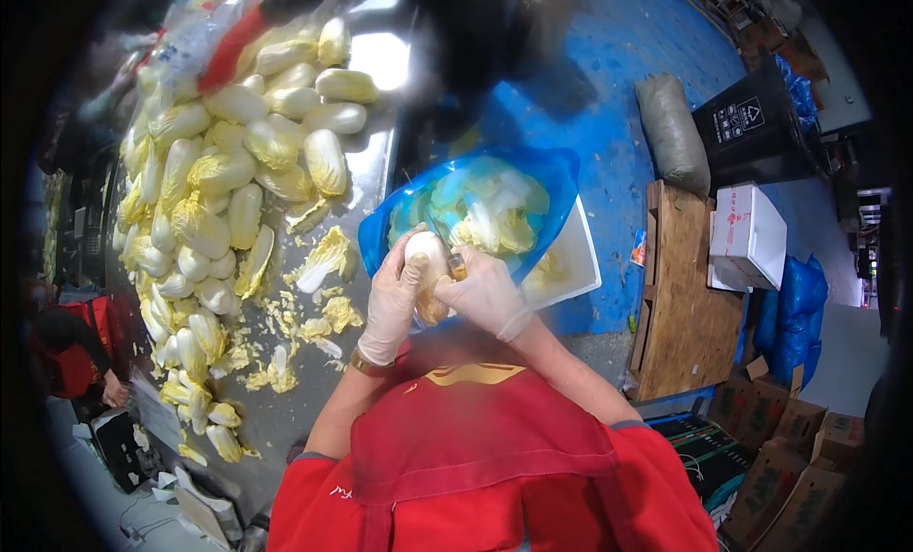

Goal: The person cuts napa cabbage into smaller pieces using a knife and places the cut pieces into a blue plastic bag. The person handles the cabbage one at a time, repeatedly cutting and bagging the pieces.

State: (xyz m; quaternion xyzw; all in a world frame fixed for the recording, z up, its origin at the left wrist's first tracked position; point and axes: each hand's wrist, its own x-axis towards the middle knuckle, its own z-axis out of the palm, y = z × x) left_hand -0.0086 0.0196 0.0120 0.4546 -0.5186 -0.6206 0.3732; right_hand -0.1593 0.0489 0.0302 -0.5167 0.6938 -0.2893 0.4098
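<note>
My gloved left hand (393, 297) grips a napa cabbage (424, 261) near my body, its pale base pointing away from me. In my gloved right hand (486, 289) is a knife with a yellowish handle (458, 267), held against the cabbage's right side; its blade is hard to make out. Just beyond both hands, a blue plastic bag (556, 168) stands open, with loose cabbage leaves (497, 220) inside. At the left, a large heap of napa cabbages (225, 168) lies on a metal table (308, 391), with torn leaves (325, 261) scattered between the heap and me.
A white foam box (586, 267) sits under the bag's right side. Farther right are a wooden pallet (695, 302), a stuffed sack (670, 133), a black bin (749, 124) and cardboard boxes (767, 481). A co-worker's red sleeve (232, 49) reaches over the heap; another person's hand (114, 391) is at far left.
</note>
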